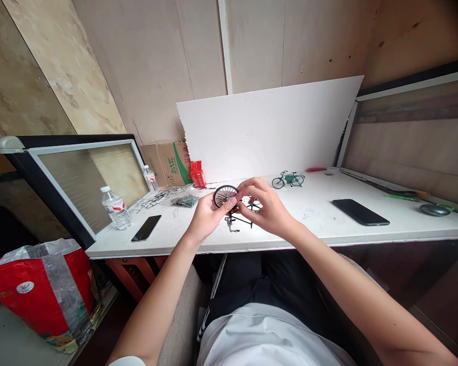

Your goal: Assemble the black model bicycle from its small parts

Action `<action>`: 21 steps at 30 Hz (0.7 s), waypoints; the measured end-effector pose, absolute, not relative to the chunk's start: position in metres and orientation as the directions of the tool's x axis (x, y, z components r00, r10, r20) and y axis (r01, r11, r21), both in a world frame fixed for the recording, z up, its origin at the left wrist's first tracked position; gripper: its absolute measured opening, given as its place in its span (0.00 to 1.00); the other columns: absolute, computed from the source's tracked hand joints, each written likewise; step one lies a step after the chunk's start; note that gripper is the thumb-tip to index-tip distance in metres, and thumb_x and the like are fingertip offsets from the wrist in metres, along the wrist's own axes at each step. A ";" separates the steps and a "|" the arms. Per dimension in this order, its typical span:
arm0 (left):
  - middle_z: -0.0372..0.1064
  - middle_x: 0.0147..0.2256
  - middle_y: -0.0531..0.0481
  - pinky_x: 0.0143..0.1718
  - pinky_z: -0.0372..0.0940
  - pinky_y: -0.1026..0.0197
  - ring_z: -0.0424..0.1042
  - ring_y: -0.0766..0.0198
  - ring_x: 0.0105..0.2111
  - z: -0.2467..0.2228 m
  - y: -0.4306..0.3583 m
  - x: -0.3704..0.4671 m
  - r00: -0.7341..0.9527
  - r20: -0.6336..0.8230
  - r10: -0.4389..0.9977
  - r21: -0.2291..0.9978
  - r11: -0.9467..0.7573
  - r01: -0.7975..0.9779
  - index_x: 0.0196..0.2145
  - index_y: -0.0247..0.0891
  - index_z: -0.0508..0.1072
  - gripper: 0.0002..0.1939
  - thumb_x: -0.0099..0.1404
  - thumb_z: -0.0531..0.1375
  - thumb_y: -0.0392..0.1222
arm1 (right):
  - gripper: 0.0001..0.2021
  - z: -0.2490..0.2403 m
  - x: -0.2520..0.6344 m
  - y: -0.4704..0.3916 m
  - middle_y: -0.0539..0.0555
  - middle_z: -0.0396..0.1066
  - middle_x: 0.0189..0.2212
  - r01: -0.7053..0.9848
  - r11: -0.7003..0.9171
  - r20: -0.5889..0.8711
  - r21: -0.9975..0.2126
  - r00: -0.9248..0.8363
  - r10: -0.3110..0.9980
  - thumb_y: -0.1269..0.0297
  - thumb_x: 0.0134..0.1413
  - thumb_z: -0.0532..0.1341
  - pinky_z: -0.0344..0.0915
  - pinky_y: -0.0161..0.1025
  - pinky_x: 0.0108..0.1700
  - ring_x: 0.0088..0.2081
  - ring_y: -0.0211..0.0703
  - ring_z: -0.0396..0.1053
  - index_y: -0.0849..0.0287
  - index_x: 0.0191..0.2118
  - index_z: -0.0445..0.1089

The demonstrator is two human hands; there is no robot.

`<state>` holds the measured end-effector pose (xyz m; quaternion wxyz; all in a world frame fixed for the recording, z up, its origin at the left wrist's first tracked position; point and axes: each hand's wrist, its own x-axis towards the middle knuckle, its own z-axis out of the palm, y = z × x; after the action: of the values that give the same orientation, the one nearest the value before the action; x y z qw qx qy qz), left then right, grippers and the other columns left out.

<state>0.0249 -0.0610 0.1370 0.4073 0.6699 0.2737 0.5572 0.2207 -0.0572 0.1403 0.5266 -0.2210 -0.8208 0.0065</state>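
Note:
Above the front part of the white table, my left hand grips a small black spoked wheel, its thumb lying across the wheel's lower right side. My right hand is at the wheel's right edge with thumb and fingers pinched together; what lies between its fingertips is too small to make out. A black miniature bicycle frame hangs below and between the hands, partly hidden by the right fingers. A finished-looking green miniature bicycle stands farther back on the table.
Black part frames and a plastic bag of parts lie left of the hands. Phones rest at left and right. Water bottles, a carton and a white board stand around.

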 end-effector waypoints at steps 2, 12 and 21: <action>0.80 0.43 0.43 0.44 0.74 0.57 0.78 0.55 0.43 0.137 -0.061 0.025 0.227 0.534 0.814 0.844 -0.531 -0.078 0.45 0.36 0.80 0.19 0.64 0.71 0.53 | 0.08 0.141 0.221 -0.057 0.57 0.72 0.47 0.341 0.903 0.858 -0.260 -0.347 0.378 0.70 0.62 0.63 0.75 0.45 0.39 0.49 0.51 0.70 0.51 0.44 0.73; 0.79 0.43 0.43 0.44 0.74 0.55 0.78 0.56 0.40 0.133 -0.058 0.026 0.202 0.583 0.787 0.804 -0.595 -0.006 0.45 0.36 0.79 0.20 0.65 0.69 0.54 | 0.14 0.143 0.223 -0.058 0.58 0.72 0.49 0.306 0.904 0.859 -0.299 -0.327 0.395 0.65 0.64 0.63 0.77 0.46 0.39 0.51 0.52 0.70 0.50 0.54 0.68; 0.79 0.44 0.45 0.49 0.68 0.55 0.75 0.54 0.41 0.123 -0.059 0.023 0.085 0.746 0.661 0.572 -0.700 0.428 0.55 0.45 0.75 0.20 0.66 0.68 0.45 | 0.06 0.136 0.218 -0.056 0.57 0.71 0.50 0.399 0.890 0.870 -0.221 -0.331 0.365 0.64 0.65 0.65 0.75 0.50 0.44 0.53 0.54 0.70 0.48 0.46 0.74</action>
<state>0.0230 -0.0590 0.1232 0.1032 0.7294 0.3732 0.5640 0.2183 -0.0564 0.1362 0.5290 -0.2340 -0.8155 -0.0160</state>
